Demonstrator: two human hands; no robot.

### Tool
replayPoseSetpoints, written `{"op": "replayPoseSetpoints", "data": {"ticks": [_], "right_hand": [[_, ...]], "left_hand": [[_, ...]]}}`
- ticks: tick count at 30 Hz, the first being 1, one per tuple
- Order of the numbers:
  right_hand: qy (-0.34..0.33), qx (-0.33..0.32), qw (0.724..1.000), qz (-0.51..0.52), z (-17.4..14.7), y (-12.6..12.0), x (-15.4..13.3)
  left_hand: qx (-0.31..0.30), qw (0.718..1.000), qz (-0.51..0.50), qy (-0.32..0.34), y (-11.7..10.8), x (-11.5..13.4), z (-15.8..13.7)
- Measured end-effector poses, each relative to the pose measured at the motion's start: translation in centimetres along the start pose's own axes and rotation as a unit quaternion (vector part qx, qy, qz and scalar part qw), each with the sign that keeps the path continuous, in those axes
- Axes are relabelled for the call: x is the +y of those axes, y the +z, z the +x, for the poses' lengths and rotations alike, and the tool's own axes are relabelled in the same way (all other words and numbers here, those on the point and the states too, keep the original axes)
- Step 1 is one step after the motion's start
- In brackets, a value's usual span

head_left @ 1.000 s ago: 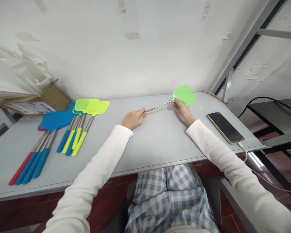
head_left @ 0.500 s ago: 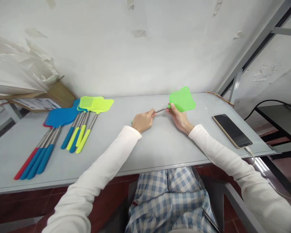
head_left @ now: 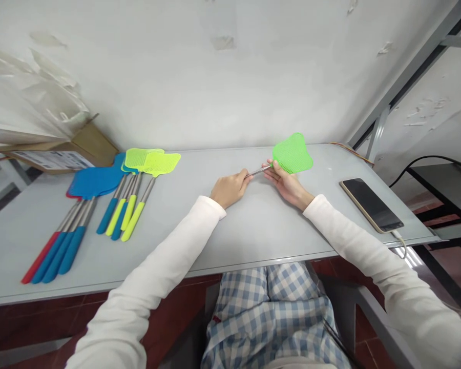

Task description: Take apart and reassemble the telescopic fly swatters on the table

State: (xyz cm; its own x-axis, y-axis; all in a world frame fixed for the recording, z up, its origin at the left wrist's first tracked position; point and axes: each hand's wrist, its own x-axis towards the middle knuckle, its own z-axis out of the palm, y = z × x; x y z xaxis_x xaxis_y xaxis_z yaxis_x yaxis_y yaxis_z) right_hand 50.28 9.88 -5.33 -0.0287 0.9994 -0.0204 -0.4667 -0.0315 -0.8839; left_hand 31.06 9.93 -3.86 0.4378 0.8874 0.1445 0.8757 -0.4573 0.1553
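A brown cardboard box with a white printed label (head_left: 96, 143) sits at the back left corner of a smooth, pale grey counter (head_left: 261, 230). In front of it, a stack of blue plastic fly swatters with metal shafts (head_left: 96, 180) fans toward the front edge, a red-handled swatter (head_left: 42, 256) lying outermost on the left. Just beside them, yellow-green mesh swatters (head_left: 161, 163) overlap near the back edge, their handles lying among blue ones (head_left: 107, 218) and angled toward the front.

At center, a person in white sleeves holds a bright green mesh fly swatter with a thin metal shaft (head_left: 293, 152) over the rear half of the counter, its head to the right, close to the back edge. The left hand (head_left: 230, 187) is closed around the lower part, hiding the handle; the right hand (head_left: 286, 184), half curled, grips the neck with the thumb laid at the base of the head and the fingers beneath. A short length of shaft shows between the hands.

To the right, thin colored wires (head_left: 351, 152) trail along the back edge. A dark-screened smartphone with a gold rim (head_left: 372, 205) lies near the right edge, a white cable (head_left: 401, 241) plugged into its near end and drooping over the front right corner.
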Motion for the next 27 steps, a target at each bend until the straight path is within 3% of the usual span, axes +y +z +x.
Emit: {"op": "replayPoseSetpoints", "data": {"ticks": [7,15,20,24,27], "right_hand": [[-0.016,0.057,0.998,0.011,-0.2,0.7,0.5],[-0.027,0.063,0.996,0.05,0.2,1.6,2.0],[-0.05,0.132,0.987,0.071,1.9,1.8,3.0],[-0.01,0.175,0.983,0.057,5.5,0.7,-0.2],[-0.073,0.253,0.962,0.073,7.9,-1.8,-4.7]], "left_hand": [[-0.022,0.999,-0.02,-0.014,0.3,1.7,-0.4],[-0.028,0.998,0.041,-0.026,0.2,2.4,-0.5],[-0.028,0.999,0.034,-0.022,0.3,3.9,1.0],[-0.029,0.999,0.031,-0.029,-0.7,3.5,2.3],[-0.007,0.997,0.071,-0.02,-2.1,2.0,1.6]]}}
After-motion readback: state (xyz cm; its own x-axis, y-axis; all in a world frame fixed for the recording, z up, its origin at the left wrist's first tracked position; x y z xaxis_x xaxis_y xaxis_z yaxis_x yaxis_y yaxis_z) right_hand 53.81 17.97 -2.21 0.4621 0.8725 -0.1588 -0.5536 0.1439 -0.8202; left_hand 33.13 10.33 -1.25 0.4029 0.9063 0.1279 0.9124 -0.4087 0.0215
